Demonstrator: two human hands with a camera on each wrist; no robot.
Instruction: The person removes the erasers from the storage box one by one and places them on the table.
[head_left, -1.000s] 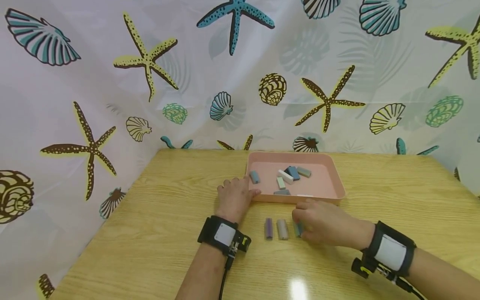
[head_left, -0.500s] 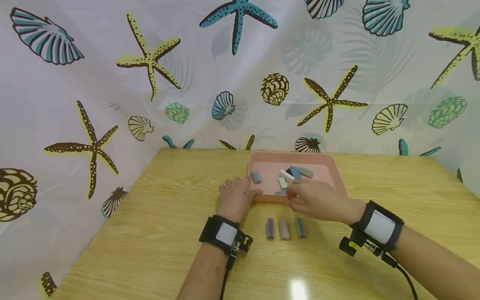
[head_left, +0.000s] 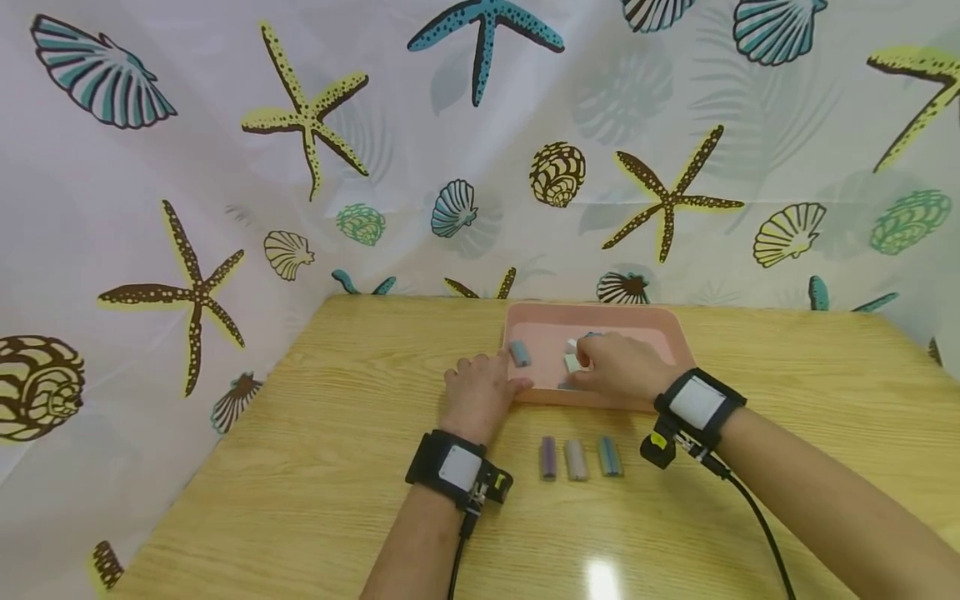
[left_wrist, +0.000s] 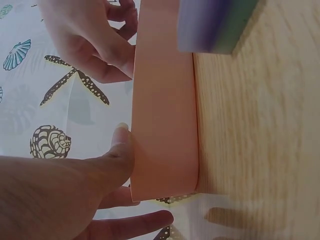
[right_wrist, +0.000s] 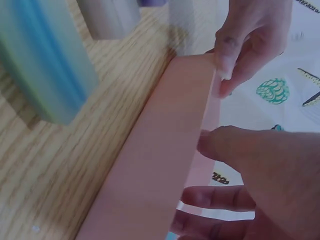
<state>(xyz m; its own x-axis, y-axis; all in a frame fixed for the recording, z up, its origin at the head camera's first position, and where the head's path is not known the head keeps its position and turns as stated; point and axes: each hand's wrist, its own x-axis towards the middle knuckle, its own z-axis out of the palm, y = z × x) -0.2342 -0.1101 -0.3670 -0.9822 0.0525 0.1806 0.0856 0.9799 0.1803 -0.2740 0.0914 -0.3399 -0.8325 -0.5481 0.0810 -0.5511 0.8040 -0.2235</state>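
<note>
My left hand (head_left: 480, 396) grips the front left corner of a shallow pink tray (head_left: 663, 312), its thumb at the front rim. Over the tray's front wall reaches my right hand (head_left: 624, 367), thumb and index finger apart among small blocks; the tray wall hides some fingertips in the right wrist view. Close to those fingers are a pale green block (head_left: 572, 363) and a white block (head_left: 572, 345). A grey-blue block (head_left: 520, 353) lies at the tray's left side. Other blocks inside are mostly covered by the right hand.
In front of the tray, a purple bar (head_left: 548, 458), a beige bar (head_left: 576, 460) and a blue-and-yellowish striped bar (head_left: 610, 457) stand side by side on the wooden table (head_left: 375, 367). A shell-and-starfish cloth (head_left: 495, 250) hangs behind. Each wrist wears a cabled camera.
My right hand has left the striped bar on the table, moved up over the front wall and reached into the tray. The left hand has stayed at the corner.
</note>
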